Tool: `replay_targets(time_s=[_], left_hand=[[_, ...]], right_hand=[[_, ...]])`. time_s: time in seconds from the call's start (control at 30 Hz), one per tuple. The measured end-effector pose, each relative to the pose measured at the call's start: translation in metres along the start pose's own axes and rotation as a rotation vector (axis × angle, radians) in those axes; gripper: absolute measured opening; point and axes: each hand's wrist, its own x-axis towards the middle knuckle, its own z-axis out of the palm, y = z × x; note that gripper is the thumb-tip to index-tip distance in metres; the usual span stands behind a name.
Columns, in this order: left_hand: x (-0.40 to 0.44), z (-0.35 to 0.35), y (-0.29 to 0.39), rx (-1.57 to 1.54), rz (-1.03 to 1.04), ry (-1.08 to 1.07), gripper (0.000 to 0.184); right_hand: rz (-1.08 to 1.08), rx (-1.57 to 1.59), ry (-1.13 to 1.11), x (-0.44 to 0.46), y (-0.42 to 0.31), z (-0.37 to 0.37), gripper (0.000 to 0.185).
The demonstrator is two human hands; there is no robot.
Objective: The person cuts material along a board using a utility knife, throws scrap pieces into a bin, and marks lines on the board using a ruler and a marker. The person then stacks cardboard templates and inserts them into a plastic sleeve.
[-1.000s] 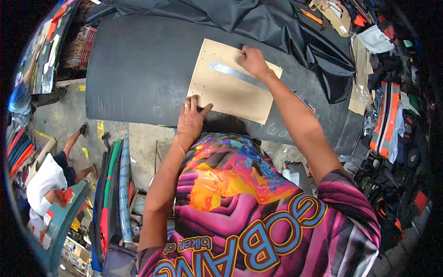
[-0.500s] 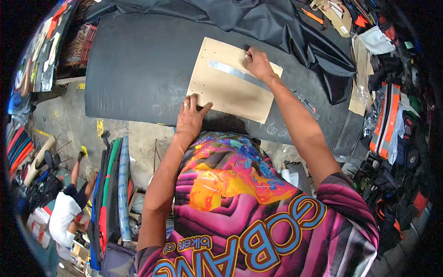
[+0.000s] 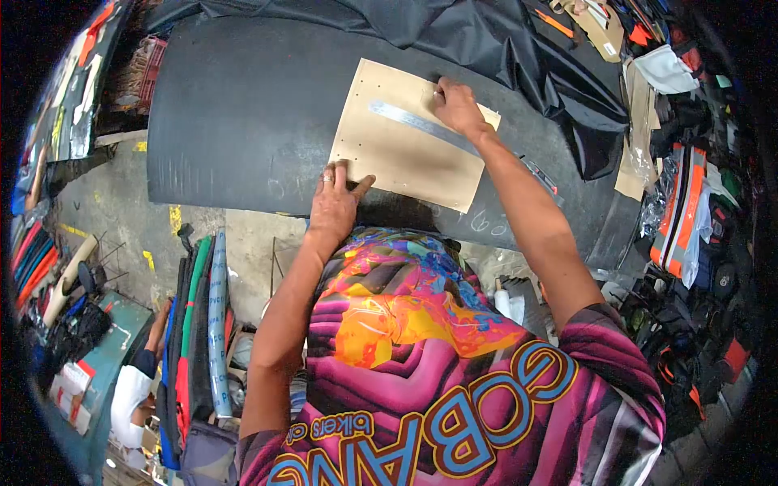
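A tan rectangular board [image 3: 405,166] with small holes along its left side lies tilted on the dark work table [image 3: 235,113]. A strip of metallic grey [image 3: 397,115] crosses its upper part. My left hand [image 3: 334,198] rests at the board's lower left corner, fingers spread and fingertips on its edge. Over the board's upper right part is my right hand [image 3: 458,104], its fingers curled together; whatever they pinch is too small to make out. Chalk-like marks [image 3: 486,224] show on the table below the board.
Crumpled black sheeting [image 3: 486,49] covers the table's back edge. Rolls of coloured material [image 3: 194,324] stand at the lower left, near a person in white [image 3: 130,405]. An orange and grey striped piece [image 3: 679,211] lies among piled goods at the right.
My right hand has shifted slightly right along the board's upper part, fingers still curled. My left hand stays at the corner. The person in white has moved farther down and right.
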Motion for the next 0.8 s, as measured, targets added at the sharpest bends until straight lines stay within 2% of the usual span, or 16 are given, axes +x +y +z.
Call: replay_targets(time_s=[0.17, 0.3, 0.37, 0.5, 0.57, 0.73, 0.8], left_hand=[[0.0, -0.001, 0.0, -0.004, -0.011, -0.005, 0.055], [-0.001, -0.001, -0.001, -0.005, -0.009, -0.017, 0.05], [-0.001, -0.003, -0.002, -0.01, -0.012, -0.012, 0.05], [-0.002, -0.005, 0.0, -0.026, -0.023, -0.025, 0.051], [-0.001, -0.003, 0.0, -0.02, -0.019, -0.019, 0.051], [-0.001, -0.003, 0.0, 0.0, -0.022, -0.025, 0.052], [-0.001, -0.003, 0.0, 0.043, -0.013, -0.062, 0.066]], right_hand=[[-0.256, -0.224, -0.012, 0.001, 0.001, 0.007, 0.028], [-0.298, -0.251, -0.046, 0.008, 0.001, 0.003, 0.028], [0.01, -0.034, -0.129, 0.005, -0.012, -0.014, 0.024], [0.008, 0.088, -0.043, 0.016, 0.005, -0.001, 0.019], [-0.039, 0.119, 0.078, 0.018, 0.002, 0.004, 0.017], [-0.047, 0.089, 0.058, 0.023, -0.007, -0.001, 0.016], [-0.047, 0.085, 0.023, 0.021, -0.01, -0.002, 0.017]])
